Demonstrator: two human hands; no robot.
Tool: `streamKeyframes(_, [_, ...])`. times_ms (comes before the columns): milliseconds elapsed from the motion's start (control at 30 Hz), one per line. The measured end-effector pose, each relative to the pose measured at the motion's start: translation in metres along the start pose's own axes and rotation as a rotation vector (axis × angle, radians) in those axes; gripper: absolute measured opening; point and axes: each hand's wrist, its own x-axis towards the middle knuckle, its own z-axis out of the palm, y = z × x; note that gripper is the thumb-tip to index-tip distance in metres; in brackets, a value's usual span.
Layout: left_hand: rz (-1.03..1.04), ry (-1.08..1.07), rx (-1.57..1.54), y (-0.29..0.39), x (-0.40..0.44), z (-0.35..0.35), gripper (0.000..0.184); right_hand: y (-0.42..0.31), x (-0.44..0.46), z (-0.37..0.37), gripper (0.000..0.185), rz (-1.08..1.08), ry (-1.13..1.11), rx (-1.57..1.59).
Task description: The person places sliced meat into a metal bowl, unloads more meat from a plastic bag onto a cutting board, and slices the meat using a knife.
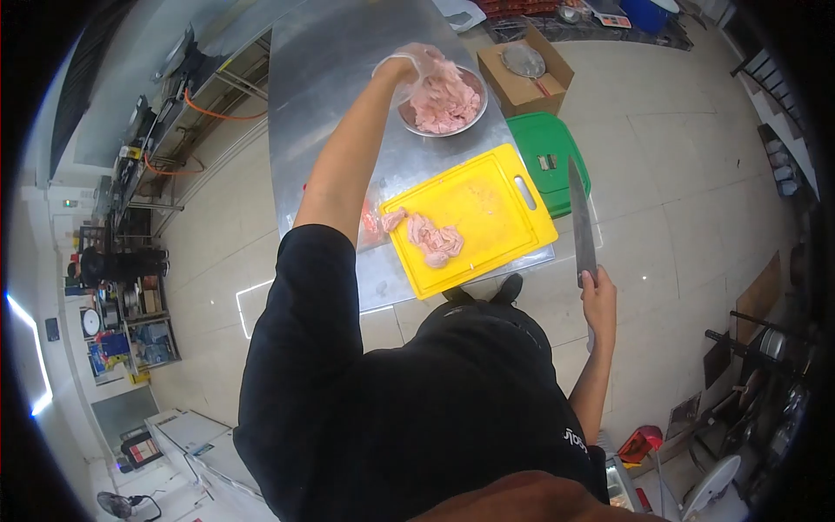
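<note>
My right hand is closed on the handle of a large knife, its blade pointing away from me, right of the yellow cutting board. My left hand, in a clear plastic glove, reaches to the left rim of a metal bowl full of pale pink raw meat. Its fingers are hidden by the glove and the meat. Several pieces of raw meat lie on the left part of the board, one at its left edge.
The steel table carries board and bowl. Beyond its right edge are a green lid and a cardboard box holding a strainer. Shelves stand at far left, near a person in dark clothes.
</note>
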Motion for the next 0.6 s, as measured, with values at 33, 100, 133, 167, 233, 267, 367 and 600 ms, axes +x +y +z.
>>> streamKeyframes(33, [-0.03,-0.028,-0.092,-0.011,0.012,0.001,0.046,-0.001,0.001,0.002,0.025,0.003,-0.005,-0.002])
streamKeyframes(100, [-0.05,-0.046,-0.129,-0.019,0.016,0.006,0.044,0.003,-0.001,0.005,0.025,0.004,-0.01,0.01])
streamKeyframes(133, [-0.041,-0.032,-0.072,-0.008,0.005,0.004,0.043,0.007,-0.002,0.007,0.025,0.003,-0.011,0.014])
streamKeyframes(167, [-0.034,-0.018,-0.016,0.001,-0.005,0.004,0.042,0.013,-0.004,0.009,0.025,0.01,-0.007,0.021])
streamKeyframes(233, [-0.039,-0.018,0.121,0.015,-0.019,0.008,0.041,0.021,-0.006,0.012,0.024,0.021,0.005,0.036])
streamKeyframes(267, [-0.042,-0.018,0.189,0.017,-0.023,0.01,0.04,0.023,-0.008,0.012,0.024,0.06,-0.009,0.048])
streamKeyframes(367, [0.049,-0.009,0.136,-0.012,-0.006,0.036,0.037,0.018,-0.011,0.012,0.024,0.117,-0.017,0.062])
streamKeyframes(600, [0.087,-0.058,0.12,-0.002,-0.072,0.042,0.029,-0.009,-0.007,0.016,0.026,0.049,0.039,0.035])
